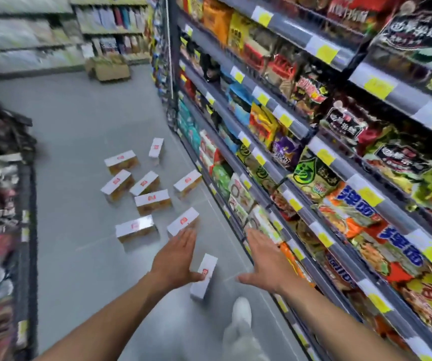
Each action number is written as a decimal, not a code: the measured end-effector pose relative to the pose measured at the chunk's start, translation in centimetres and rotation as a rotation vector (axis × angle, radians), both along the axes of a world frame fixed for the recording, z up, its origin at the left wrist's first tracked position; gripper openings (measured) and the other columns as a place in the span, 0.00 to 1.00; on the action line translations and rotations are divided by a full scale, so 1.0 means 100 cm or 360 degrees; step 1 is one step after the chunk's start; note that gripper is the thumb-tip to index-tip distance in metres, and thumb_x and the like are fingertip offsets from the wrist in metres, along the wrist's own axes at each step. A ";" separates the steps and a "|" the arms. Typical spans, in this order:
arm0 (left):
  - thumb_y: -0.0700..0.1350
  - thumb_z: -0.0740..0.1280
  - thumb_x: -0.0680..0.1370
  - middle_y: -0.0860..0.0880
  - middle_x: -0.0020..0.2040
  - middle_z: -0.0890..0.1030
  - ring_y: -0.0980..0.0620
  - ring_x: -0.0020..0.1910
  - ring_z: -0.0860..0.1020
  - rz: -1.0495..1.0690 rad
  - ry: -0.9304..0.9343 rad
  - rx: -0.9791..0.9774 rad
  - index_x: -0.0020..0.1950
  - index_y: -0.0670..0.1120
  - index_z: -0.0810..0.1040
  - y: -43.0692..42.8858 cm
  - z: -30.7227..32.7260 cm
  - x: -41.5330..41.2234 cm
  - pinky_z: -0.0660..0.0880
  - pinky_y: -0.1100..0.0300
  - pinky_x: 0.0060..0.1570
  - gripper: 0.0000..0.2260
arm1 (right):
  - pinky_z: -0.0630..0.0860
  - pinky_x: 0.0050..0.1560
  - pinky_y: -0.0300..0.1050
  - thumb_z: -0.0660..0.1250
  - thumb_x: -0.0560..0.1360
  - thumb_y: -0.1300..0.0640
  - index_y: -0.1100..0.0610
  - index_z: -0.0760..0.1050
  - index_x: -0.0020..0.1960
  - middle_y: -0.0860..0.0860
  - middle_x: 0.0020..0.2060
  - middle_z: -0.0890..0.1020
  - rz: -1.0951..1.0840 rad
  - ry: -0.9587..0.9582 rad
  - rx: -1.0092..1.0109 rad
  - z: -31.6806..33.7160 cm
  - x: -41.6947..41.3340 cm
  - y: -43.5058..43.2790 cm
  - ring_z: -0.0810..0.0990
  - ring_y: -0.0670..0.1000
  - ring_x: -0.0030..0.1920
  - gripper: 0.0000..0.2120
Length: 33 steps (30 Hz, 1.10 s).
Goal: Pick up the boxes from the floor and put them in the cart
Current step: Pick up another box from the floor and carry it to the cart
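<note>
A grey shop floor is running between shelves. Both grips are spreading wide, holding nothing: left hand and right hand flanking the nearest box. More boxes are lying scattered toward eleven o'clock.

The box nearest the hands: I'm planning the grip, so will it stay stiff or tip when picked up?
The nearest box looks like rigid, straight-edged card, so probably stiff. It lies flat on the floor, so tipping seems unlikely. Its glossy top may be slippery.

White, red-marked boxes; grey floor; yellow shelf tags
</note>
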State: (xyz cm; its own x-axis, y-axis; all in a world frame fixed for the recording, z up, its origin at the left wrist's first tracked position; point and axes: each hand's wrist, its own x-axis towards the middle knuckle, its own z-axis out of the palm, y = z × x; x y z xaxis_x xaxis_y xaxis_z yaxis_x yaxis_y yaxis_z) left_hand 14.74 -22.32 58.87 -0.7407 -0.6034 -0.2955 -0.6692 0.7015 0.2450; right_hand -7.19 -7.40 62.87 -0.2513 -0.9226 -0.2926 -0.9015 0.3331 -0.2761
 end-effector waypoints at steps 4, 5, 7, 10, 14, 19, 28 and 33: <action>0.72 0.66 0.72 0.46 0.84 0.43 0.47 0.82 0.43 0.0300 -0.0031 0.0104 0.83 0.45 0.42 -0.006 -0.023 -0.028 0.50 0.53 0.80 0.54 | 0.45 0.81 0.49 0.71 0.69 0.31 0.56 0.40 0.83 0.53 0.83 0.46 0.0229 -0.0044 0.0107 -0.027 -0.040 -0.040 0.44 0.53 0.82 0.60; 0.72 0.66 0.73 0.45 0.84 0.43 0.47 0.82 0.43 0.0386 -0.0027 0.0137 0.83 0.44 0.42 -0.007 -0.028 -0.036 0.50 0.53 0.80 0.54 | 0.46 0.81 0.49 0.71 0.69 0.31 0.56 0.40 0.83 0.53 0.83 0.46 0.0302 -0.0043 0.0143 -0.034 -0.051 -0.051 0.44 0.53 0.82 0.59; 0.70 0.66 0.74 0.45 0.84 0.44 0.47 0.82 0.44 0.0512 -0.0045 0.0172 0.83 0.43 0.42 -0.005 -0.037 -0.048 0.49 0.54 0.79 0.52 | 0.49 0.81 0.52 0.71 0.68 0.31 0.57 0.42 0.83 0.54 0.83 0.48 0.0433 -0.0023 0.0192 -0.048 -0.067 -0.068 0.46 0.54 0.82 0.60; 0.68 0.66 0.76 0.45 0.84 0.45 0.46 0.82 0.45 0.0715 -0.0097 0.0264 0.83 0.43 0.42 -0.003 -0.063 -0.065 0.48 0.54 0.78 0.51 | 0.48 0.81 0.54 0.72 0.68 0.31 0.58 0.42 0.83 0.54 0.83 0.47 0.0633 -0.0011 0.0343 -0.085 -0.089 -0.096 0.47 0.54 0.82 0.61; 0.67 0.68 0.75 0.43 0.83 0.47 0.44 0.82 0.47 0.0962 -0.0138 0.0388 0.82 0.41 0.43 -0.001 -0.109 -0.074 0.50 0.53 0.80 0.51 | 0.43 0.80 0.52 0.73 0.70 0.34 0.59 0.42 0.83 0.54 0.83 0.47 0.0832 0.0035 0.0490 -0.125 -0.100 -0.125 0.47 0.54 0.82 0.59; 0.65 0.67 0.76 0.43 0.84 0.46 0.44 0.82 0.45 0.1147 -0.0180 0.0490 0.82 0.42 0.42 -0.003 -0.176 -0.081 0.49 0.52 0.80 0.50 | 0.45 0.79 0.53 0.73 0.71 0.35 0.58 0.42 0.83 0.53 0.83 0.49 0.1021 0.0105 0.0598 -0.186 -0.099 -0.159 0.49 0.55 0.82 0.57; 0.65 0.70 0.74 0.43 0.84 0.45 0.44 0.82 0.44 0.1274 -0.0238 0.0675 0.82 0.42 0.40 -0.002 -0.356 -0.092 0.45 0.51 0.80 0.53 | 0.45 0.78 0.67 0.75 0.71 0.39 0.52 0.41 0.83 0.52 0.83 0.46 0.1319 0.0251 0.0794 -0.368 -0.095 -0.203 0.45 0.58 0.82 0.57; 0.67 0.70 0.73 0.44 0.83 0.48 0.42 0.82 0.48 0.1265 -0.0297 0.0721 0.82 0.43 0.42 0.007 -0.454 -0.100 0.52 0.47 0.80 0.53 | 0.44 0.75 0.75 0.74 0.71 0.36 0.49 0.40 0.83 0.50 0.83 0.45 0.1407 0.0316 0.0832 -0.482 -0.086 -0.215 0.44 0.58 0.82 0.56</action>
State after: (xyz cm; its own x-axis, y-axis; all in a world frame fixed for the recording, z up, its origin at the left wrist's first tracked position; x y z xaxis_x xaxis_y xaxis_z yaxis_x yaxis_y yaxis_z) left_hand 4.73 -21.64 13.49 -0.0767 -0.7108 -0.6992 -0.9679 -0.1152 0.2233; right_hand -15.78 -28.90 14.65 0.3642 -0.5715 -0.7354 -0.8955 -0.4317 -0.1081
